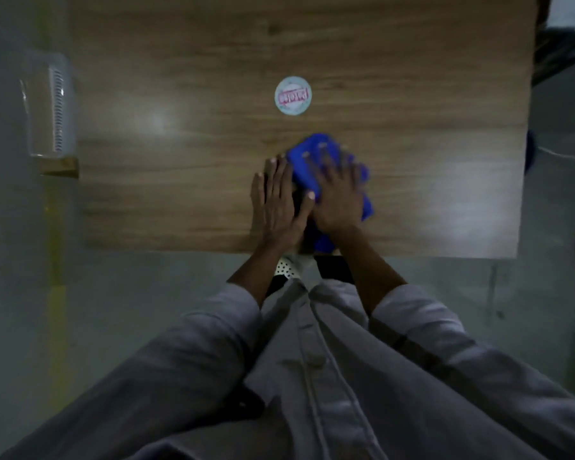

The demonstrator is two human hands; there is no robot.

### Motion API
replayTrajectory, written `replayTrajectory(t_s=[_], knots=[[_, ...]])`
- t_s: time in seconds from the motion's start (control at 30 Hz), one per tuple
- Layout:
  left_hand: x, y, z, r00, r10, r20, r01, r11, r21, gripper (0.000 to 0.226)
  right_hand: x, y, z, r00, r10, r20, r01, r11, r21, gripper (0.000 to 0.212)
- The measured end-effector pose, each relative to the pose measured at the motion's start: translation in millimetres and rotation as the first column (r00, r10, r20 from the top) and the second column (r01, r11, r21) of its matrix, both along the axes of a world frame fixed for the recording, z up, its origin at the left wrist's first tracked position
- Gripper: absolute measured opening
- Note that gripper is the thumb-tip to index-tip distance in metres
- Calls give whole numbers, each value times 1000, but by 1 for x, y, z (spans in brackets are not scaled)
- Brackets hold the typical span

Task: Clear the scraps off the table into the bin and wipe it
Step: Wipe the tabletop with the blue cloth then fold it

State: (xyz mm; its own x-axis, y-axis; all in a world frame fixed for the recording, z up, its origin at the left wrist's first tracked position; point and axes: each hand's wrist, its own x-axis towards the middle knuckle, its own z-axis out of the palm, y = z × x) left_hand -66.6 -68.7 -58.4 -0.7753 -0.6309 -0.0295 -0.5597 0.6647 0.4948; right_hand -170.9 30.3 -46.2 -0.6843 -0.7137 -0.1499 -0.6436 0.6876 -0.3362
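Observation:
A blue cloth (pixel 316 151) lies bunched on the wooden table (pixel 180 167) near its front edge. My right hand (pixel 337 197) presses flat on the cloth with its fingers spread. My left hand (pixel 274 204) lies flat on the tabletop just left of the cloth, its thumb reaching toward the cloth's edge. A clear plastic bin (pixel 49 104) stands on the floor against the table's left side. The picture is blurred.
A round white sticker with pink lettering (pixel 293 95) is on the tabletop beyond the cloth. A yellow line (pixel 55 227) runs along the grey floor on the left. Dark objects stand past the table's right edge.

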Motion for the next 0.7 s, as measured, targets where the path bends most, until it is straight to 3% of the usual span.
replayTrajectory(t_s=[0.07,0.13,0.2,0.27,0.33,0.4,0.43,0.5,0.57,0.63,0.7], knots=[[-7,-3,-2,988,146,-52,-139,984,109,75,-1,-3,-5,969,247,16,-246,969,-35,66],[-19,-12,-5,987,146,-59,-139,985,105,71,-34,7,-9,971,240,-14,-241,969,-47,67],[-35,-22,-5,994,93,-55,-90,994,61,71,-78,24,-12,995,96,-29,-97,995,-20,69],[-57,-33,-5,996,58,-67,-56,998,27,71,-126,31,-10,982,-183,-34,184,983,20,70],[-78,-49,-6,996,44,-83,-44,999,8,70,-156,13,-8,888,-458,-48,460,886,57,70],[-94,-62,-6,993,60,-102,-59,998,10,70,-154,-25,-6,831,-552,-69,556,828,70,70],[-102,-67,-6,991,73,-110,-71,997,19,72,-144,-44,-6,879,-473,-63,476,878,53,71],[-115,-70,-4,989,96,-117,-86,992,91,77,-112,-70,-9,995,-98,-28,99,995,5,70],[-124,-72,-2,984,106,-144,-80,981,175,79,-94,-69,-13,972,234,14,-232,970,-75,70],[-129,-77,-5,985,56,-165,-32,989,144,79,-114,-47,-19,944,330,-3,-328,937,-119,70],[-135,-84,-9,990,-20,-140,28,998,59,77,-148,-15,-22,966,252,-56,-257,959,-115,68]])
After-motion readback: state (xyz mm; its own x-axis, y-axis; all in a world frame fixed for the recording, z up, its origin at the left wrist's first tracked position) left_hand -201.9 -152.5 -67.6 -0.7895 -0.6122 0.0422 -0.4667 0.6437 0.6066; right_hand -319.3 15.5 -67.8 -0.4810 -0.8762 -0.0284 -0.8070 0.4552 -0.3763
